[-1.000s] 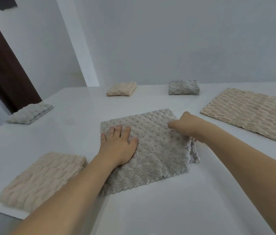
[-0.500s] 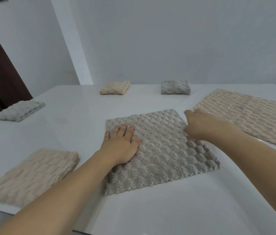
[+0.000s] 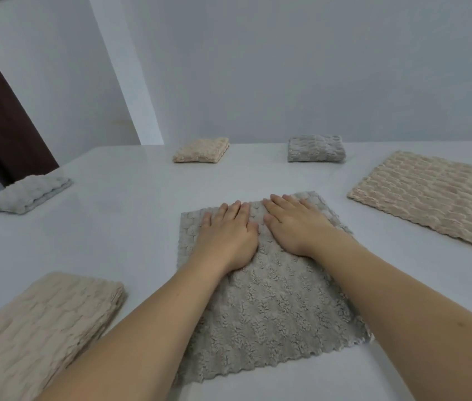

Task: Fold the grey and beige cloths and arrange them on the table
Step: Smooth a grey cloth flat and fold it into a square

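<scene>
The grey cloth (image 3: 261, 273) lies flat on the bench (image 3: 113, 233), its long axis running away from the person. Both the left hand (image 3: 227, 235) and right hand (image 3: 295, 227) press its far half, each grip flat-fingered, holding nothing; its near edge lies behind them.

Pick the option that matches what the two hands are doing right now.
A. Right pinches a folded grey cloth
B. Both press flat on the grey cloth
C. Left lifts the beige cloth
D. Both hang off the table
B: the left hand and right hand lie side by side, fingers straight, on the grey cloth.
</scene>
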`<state>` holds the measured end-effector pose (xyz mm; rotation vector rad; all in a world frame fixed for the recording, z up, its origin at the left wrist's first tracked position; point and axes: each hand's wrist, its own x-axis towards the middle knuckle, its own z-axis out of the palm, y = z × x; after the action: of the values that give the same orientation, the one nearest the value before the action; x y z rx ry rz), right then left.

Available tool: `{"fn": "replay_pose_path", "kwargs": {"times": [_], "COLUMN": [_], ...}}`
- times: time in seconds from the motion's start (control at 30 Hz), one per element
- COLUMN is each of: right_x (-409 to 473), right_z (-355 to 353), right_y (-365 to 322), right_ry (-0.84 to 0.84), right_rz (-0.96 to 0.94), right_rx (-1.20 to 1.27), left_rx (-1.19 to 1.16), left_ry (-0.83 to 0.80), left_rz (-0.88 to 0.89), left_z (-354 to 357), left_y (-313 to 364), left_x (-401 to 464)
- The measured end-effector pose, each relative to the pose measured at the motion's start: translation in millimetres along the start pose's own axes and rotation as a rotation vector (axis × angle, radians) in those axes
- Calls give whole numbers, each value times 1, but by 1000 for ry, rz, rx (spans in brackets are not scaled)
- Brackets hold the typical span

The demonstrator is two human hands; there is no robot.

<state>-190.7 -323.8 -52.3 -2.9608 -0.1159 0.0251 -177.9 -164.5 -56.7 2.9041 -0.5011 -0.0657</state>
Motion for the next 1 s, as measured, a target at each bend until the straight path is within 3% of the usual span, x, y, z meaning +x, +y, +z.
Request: {"fn": "replay_pose_path", "kwargs": {"times": [0.27, 0.5, 0.63, 0.73, 1.0], "right_x": [-1, -23, -44, -58, -64], "right_z": [-6, -26, -25, -7, -5], "right_y": [15, 44, 2, -16, -1], "right_ry": [-34, -49, 92, -22, -58], "right_rz": [41, 270, 94, -31, 1], "right_rx": [-24, -130, -109, -55, -61], "left_rx": [20, 44, 32, 38, 48], "left_ry": [-6, -29, 70, 36, -18], "left_rz": [-21, -205, -90, 16, -22], "left_z": [-10, -24, -26, -5, -6], "left_y": [-15, -53, -6, 19, 3], "left_x": [-7, -25, -45, -69, -74]}}
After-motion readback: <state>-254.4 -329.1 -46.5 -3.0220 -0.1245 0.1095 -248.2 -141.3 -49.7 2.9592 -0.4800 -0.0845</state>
